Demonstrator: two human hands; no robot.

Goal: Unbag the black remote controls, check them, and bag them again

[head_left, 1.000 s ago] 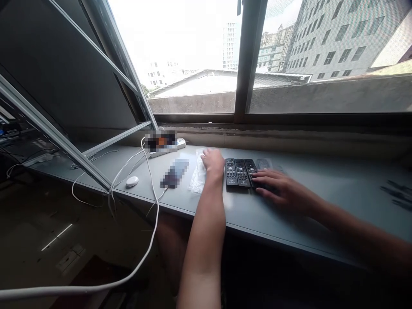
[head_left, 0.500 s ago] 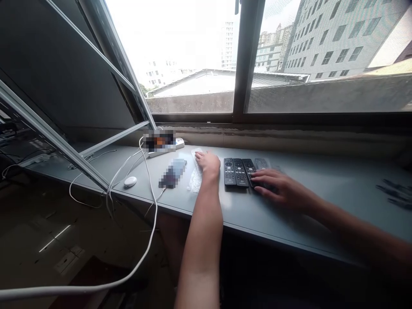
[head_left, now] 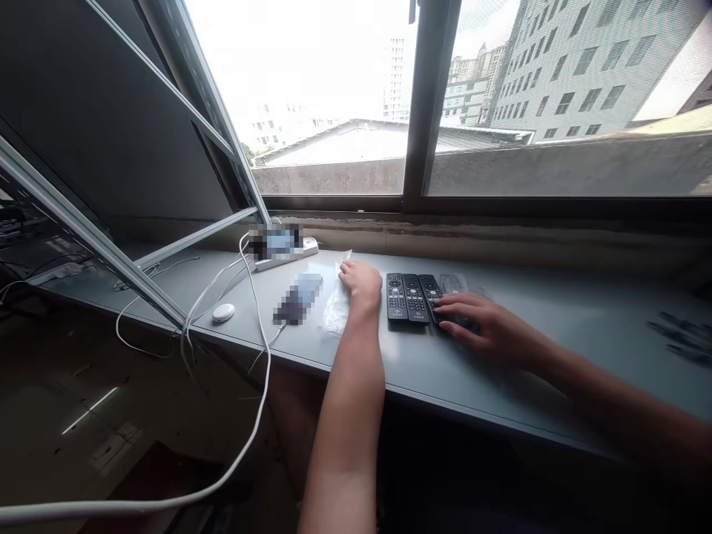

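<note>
My left hand [head_left: 361, 280] is on a crumpled clear plastic bag [head_left: 336, 311], its fingers curled in on the bag's upper part. The bag's top edge sticks up beside the fingertips. Three black remote controls stand side by side in a row: a left one [head_left: 397, 300], a middle one [head_left: 414, 300] and a right one [head_left: 428, 286]. My right hand [head_left: 481, 322] lies over the right remote, fingers stretched out and thumb apart. What is under its palm is mostly hidden. Behind that hand lies more clear plastic [head_left: 453, 282].
Left of the bag lies a blurred-out phone [head_left: 299, 300] with a white cable. A white oval object [head_left: 223, 313] and a power strip [head_left: 289, 256] are on the grey desk [head_left: 411, 363]. A metal frame [head_left: 167, 297] leans at left; dark strips [head_left: 681, 334] lie far right.
My left fingers have curled in from a flatter position, and the bag's top edge has risen. My right hand and the remotes have stayed in place.
</note>
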